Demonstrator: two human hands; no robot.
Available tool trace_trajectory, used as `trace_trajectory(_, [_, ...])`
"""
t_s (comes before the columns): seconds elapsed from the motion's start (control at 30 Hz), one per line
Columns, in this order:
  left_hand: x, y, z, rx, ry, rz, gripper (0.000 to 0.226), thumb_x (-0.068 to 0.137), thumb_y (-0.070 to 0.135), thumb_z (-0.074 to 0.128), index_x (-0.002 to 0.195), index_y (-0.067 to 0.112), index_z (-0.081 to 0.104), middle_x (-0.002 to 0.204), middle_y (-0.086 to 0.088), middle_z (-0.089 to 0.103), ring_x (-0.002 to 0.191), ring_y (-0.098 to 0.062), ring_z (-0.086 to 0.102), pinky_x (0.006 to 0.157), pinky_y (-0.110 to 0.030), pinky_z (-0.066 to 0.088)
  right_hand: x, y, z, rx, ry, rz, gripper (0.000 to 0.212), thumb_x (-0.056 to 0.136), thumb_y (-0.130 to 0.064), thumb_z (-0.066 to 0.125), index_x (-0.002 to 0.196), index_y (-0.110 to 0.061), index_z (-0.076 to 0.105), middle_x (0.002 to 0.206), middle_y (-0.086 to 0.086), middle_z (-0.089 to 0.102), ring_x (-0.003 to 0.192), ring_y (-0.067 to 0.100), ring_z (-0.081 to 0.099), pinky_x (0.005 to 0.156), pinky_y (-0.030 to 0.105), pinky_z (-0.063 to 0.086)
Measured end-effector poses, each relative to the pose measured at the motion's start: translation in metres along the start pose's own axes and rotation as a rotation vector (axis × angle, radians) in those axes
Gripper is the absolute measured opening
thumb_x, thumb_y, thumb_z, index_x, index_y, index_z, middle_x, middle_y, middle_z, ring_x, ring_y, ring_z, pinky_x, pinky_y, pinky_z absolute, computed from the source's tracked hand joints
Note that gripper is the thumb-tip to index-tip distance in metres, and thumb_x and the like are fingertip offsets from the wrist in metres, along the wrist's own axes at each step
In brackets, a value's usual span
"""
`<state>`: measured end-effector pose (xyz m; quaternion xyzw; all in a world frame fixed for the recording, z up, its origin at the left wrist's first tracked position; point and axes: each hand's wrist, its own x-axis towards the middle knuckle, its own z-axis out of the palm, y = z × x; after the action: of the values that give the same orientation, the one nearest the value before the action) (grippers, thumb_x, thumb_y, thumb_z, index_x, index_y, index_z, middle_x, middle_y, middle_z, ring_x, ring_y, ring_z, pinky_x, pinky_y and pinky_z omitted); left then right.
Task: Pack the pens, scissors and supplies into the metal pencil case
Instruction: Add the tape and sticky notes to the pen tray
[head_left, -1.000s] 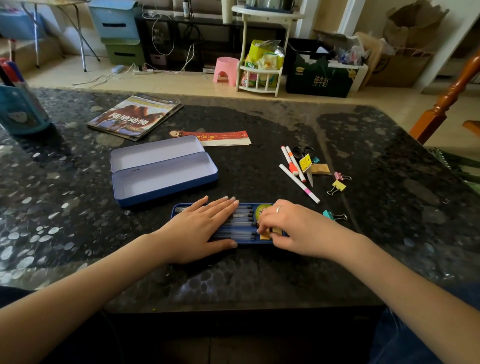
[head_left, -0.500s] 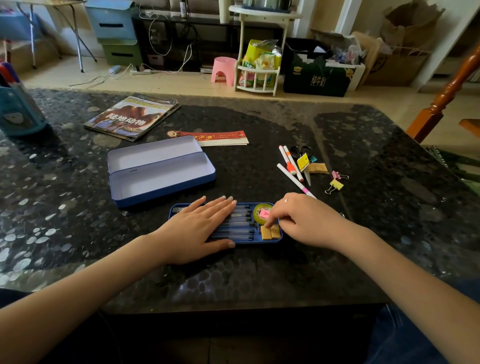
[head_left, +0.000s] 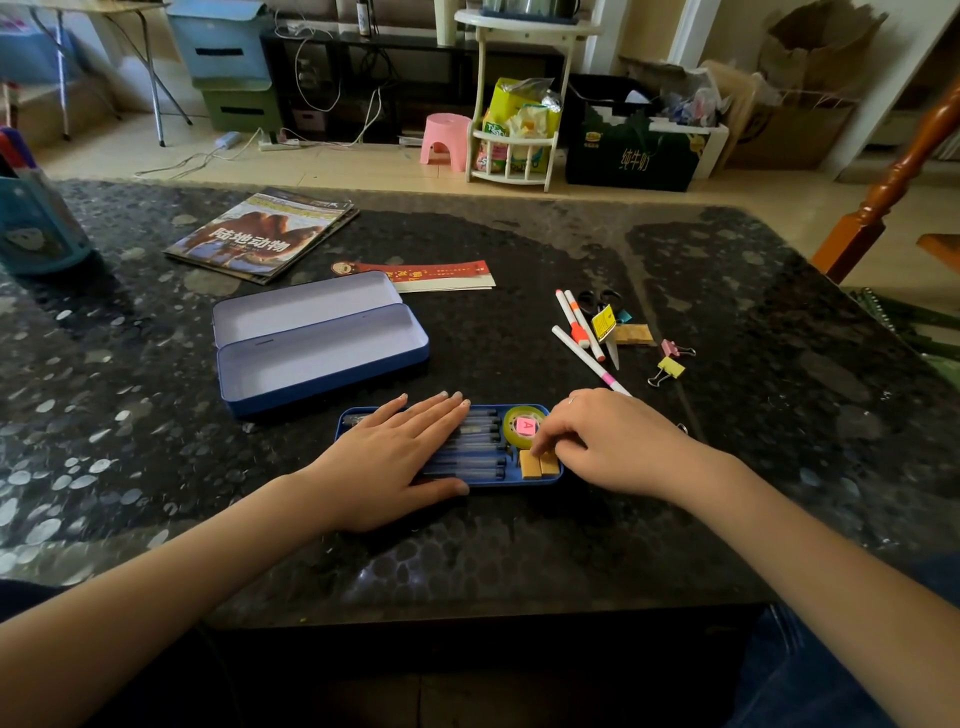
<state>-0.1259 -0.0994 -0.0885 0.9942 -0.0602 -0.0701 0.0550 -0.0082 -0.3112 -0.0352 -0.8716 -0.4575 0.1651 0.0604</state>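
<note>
Blue inner tray (head_left: 519, 480) of the metal pencil case sits on the bench (head_left: 519, 545) right in front of me, long side toward me. Inside it: a row of pens (head_left: 480, 447) lying lengthwise, a roll of tape (head_left: 511, 434) with a pink tag (head_left: 527, 426) marked A in its hole at the right end, two tan erasers (head_left: 539, 464) side by side just nearer me than the tape.

My left hand (head_left: 395, 457) lies flat over the left part of the tray, fingers straight and together on the pens, thumb along the near rim. My right hand (head_left: 613, 441) is at the tray's right end, fingers curled down, tips at the erasers and tape; cannot tell if they actually pinch anything.

Behind and left of the tray, the open pencil case (head_left: 317, 343), lid hinged back, nothing visible inside. Behind and right of the tray: three white markers (head_left: 576, 327), scissors (head_left: 597, 301) with dark handles partly under a yellow binder clip (head_left: 604, 323), a tan flat piece (head_left: 635, 333), then a pink binder clip (head_left: 672, 348) and another yellow clip (head_left: 667, 370) farther right.

Behind the case: a red paper strip (head_left: 431, 274), a magazine (head_left: 265, 236). Far left of the tray, a blue pen holder (head_left: 36, 228) at the bench edge.
</note>
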Motion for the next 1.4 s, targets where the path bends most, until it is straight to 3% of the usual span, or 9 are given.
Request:
trace_trajectory(0.27, [-0.001,0.002,-0.001,0.000,0.009,-0.008,0.081,0.083,0.070,0.017,0.147,0.030,-0.014,0.146,0.017,-0.018,0.135,0.003,-0.016,0.110,-0.024,-0.014,0.005,0.004,0.003,0.062,-0.030,0.002,0.028,0.087,-0.016,0.047,0.083,-0.033,0.068,0.100,-0.014,0.063,0.091,0.007,0.059,0.080,0.034,0.054])
trace_trajectory(0.43, [-0.003,0.003,-0.005,-0.018,-0.004,-0.026,0.085,0.081,0.073,0.021,0.146,0.032,-0.015,0.146,0.017,-0.020,0.135,0.002,-0.018,0.110,-0.022,-0.014,0.008,0.008,0.007,0.119,0.102,-0.075,0.034,0.085,-0.028,0.061,0.117,-0.038,0.054,0.118,-0.014,0.049,0.108,0.006,0.051,0.091,0.035,0.050])
trace_trajectory(0.53, [-0.012,-0.003,-0.016,-0.034,-0.035,-0.067,0.090,0.078,0.076,0.028,0.145,0.036,-0.017,0.149,0.017,-0.016,0.135,0.002,-0.016,0.110,-0.022,-0.011,0.013,0.009,0.011,0.118,0.069,-0.046,0.082,0.075,-0.053,0.069,0.141,-0.047,0.021,0.149,-0.010,0.026,0.137,0.011,0.029,0.112,0.041,0.031])
trace_trajectory(0.6, [-0.016,-0.009,-0.023,-0.120,-0.047,-0.112,0.090,0.077,0.074,0.036,0.145,0.039,-0.012,0.155,0.016,0.003,0.142,-0.002,0.004,0.113,-0.023,0.005,0.018,0.009,0.018,0.088,-0.006,-0.014,0.101,0.068,-0.064,0.069,0.144,-0.050,0.004,0.158,-0.009,0.011,0.146,0.013,0.008,0.118,0.047,0.010])
trace_trajectory(0.67, [-0.017,-0.013,-0.027,-0.257,-0.029,-0.149,0.087,0.076,0.069,0.042,0.145,0.044,-0.004,0.151,0.015,0.026,0.135,-0.004,0.028,0.109,-0.024,0.026,0.024,0.011,0.024,0.134,-0.071,0.008,0.106,0.067,-0.064,0.070,0.144,-0.051,-0.002,0.159,-0.009,0.008,0.146,0.010,-0.001,0.117,0.050,-0.005])
trace_trajectory(0.77, [-0.016,-0.013,-0.028,-0.291,-0.004,-0.149,0.082,0.079,0.063,0.047,0.145,0.045,0.002,0.143,0.017,0.038,0.128,-0.002,0.036,0.104,-0.023,0.032,0.029,0.013,0.024,0.199,-0.103,0.006,0.107,0.066,-0.063,0.072,0.143,-0.053,-0.002,0.159,-0.008,0.011,0.146,0.011,0.002,0.115,0.052,-0.012])
trace_trajectory(0.97, [-0.011,-0.020,-0.032,-0.283,0.171,-0.194,0.058,0.091,0.048,0.045,0.144,0.036,0.025,0.138,0.012,0.045,0.126,-0.007,0.041,0.105,-0.028,0.035,0.033,0.000,0.028,0.185,-0.030,-0.086,0.101,0.068,-0.060,0.072,0.144,-0.052,0.007,0.154,-0.008,0.026,0.143,0.010,0.018,0.115,0.054,-0.013])
trace_trajectory(1.17, [-0.013,-0.070,-0.032,-0.172,0.500,-0.359,0.025,0.092,0.018,0.053,0.116,0.014,0.059,0.111,-0.007,0.058,0.104,-0.024,0.053,0.087,-0.040,0.045,0.033,0.001,0.029,0.235,0.096,-0.113,0.094,0.065,-0.053,0.077,0.140,-0.052,0.020,0.138,-0.010,0.045,0.134,0.008,0.032,0.118,0.040,-0.004])
trace_trajectory(1.4, [-0.014,-0.099,-0.019,-0.189,0.449,-0.409,0.019,0.093,0.023,0.053,0.099,0.012,0.068,0.098,-0.004,0.063,0.092,-0.022,0.055,0.081,-0.035,0.045,0.026,0.018,0.020,0.368,0.250,0.001,0.083,0.061,-0.045,0.083,0.126,-0.054,0.032,0.122,-0.009,0.050,0.116,0.009,0.048,0.101,0.035,0.043])
